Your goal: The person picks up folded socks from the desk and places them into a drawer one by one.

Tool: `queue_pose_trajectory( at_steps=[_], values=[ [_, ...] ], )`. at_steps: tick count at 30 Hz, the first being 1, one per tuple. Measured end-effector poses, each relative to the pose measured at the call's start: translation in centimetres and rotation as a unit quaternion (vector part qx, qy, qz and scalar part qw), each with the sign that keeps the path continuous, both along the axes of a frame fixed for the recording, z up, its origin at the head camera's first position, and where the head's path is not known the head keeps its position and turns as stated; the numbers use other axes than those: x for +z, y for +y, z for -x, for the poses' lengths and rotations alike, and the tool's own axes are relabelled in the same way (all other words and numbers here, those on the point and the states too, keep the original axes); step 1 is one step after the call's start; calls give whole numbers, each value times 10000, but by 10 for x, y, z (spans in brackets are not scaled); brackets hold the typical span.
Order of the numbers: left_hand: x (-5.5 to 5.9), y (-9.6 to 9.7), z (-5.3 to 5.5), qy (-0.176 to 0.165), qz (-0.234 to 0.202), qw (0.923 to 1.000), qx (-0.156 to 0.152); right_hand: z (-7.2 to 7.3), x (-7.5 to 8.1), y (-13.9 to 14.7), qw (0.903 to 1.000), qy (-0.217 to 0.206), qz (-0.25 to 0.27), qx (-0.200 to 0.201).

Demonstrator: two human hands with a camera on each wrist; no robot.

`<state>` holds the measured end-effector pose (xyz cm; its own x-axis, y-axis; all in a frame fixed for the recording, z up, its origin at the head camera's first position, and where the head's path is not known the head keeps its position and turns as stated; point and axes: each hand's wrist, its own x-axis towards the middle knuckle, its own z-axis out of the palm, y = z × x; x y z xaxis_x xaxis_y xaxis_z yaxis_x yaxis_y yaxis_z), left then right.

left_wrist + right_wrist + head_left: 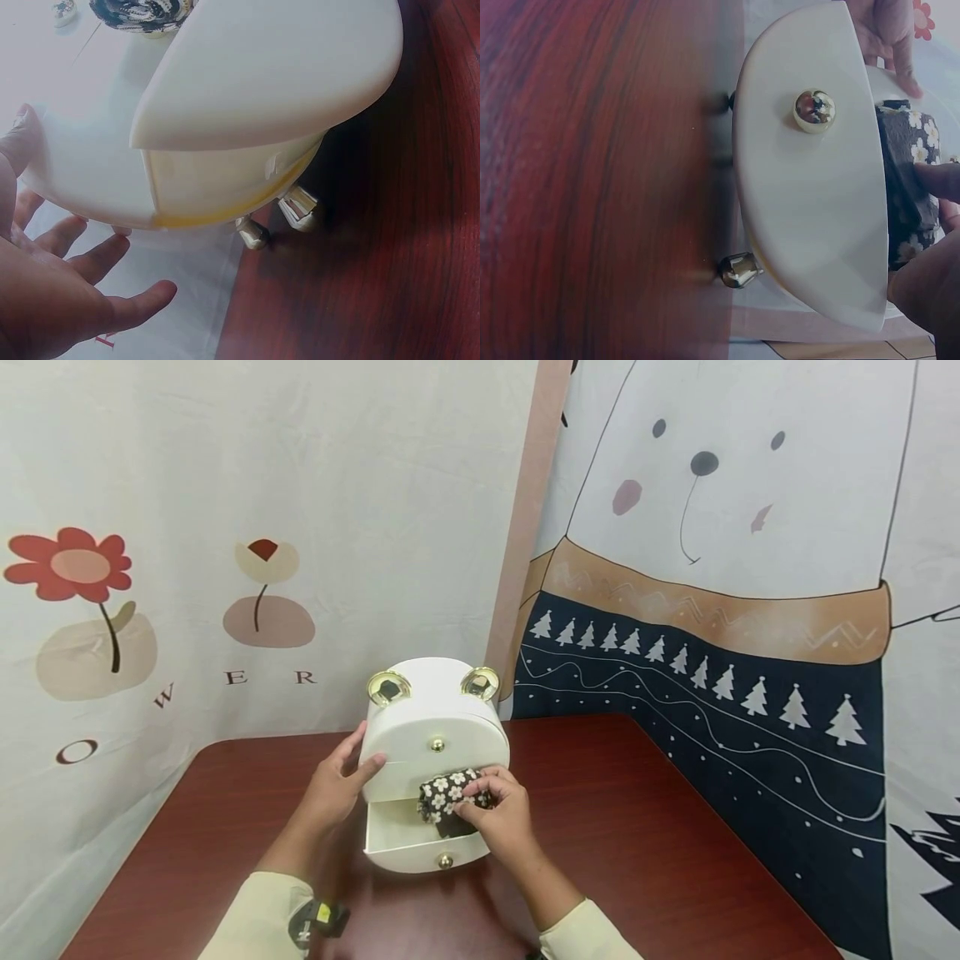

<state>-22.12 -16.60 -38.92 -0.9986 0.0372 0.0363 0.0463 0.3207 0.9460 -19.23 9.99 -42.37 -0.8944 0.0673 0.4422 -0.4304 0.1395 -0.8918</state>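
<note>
A white rounded storage box (405,747) with two gold-rimmed round eyes on top stands on the table. Its lower drawer (408,858) is pulled out toward me. At the drawer's right side my right hand (508,817) pinches a black pouch-like cloth item with white flowers (442,795) between thumb and fingers. The item's lower end is inside the drawer opening. My left hand (335,792) rests on the box's left side, thumb at the front edge; in the left wrist view its fingers (101,259) are spread, with fingertips against the wall.
A dark red wooden table (600,827) extends around the box. Behind it hangs a printed cloth (420,527) with flowers and a bear. Gold knobs (814,111) stick out from the drawer fronts, and short metallic feet (298,208) hold the box up.
</note>
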Motion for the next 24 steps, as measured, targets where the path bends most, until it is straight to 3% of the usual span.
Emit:
queue_pose_trajectory(
  at_steps=[6, 9, 11, 15, 19, 24],
  values=[
    [0, 0, 0, 19, -2, 10000, -7, -3, -1, 3, 9997, -74, -245, 24],
    [0, 0, -1, 28, 17, 10000, -8, -5, -1, 6, 9973, -14, -731, 39],
    [0, 0, -1, 29, 7, 10000, -8, -6, -1, 7, 9916, 160, -1285, -56],
    [1, 0, -1, 26, 6, 10000, -4, -10, 1, 8, 9708, 609, -2278, -440],
    [1, 0, -2, 13, 45, 10000, 14, -14, 3, 7, 9633, 824, -2492, -567],
    [1, 0, -2, -5, 50, 10000, 31, -16, 3, 5, 9557, 918, -2786, -236]
  ],
)
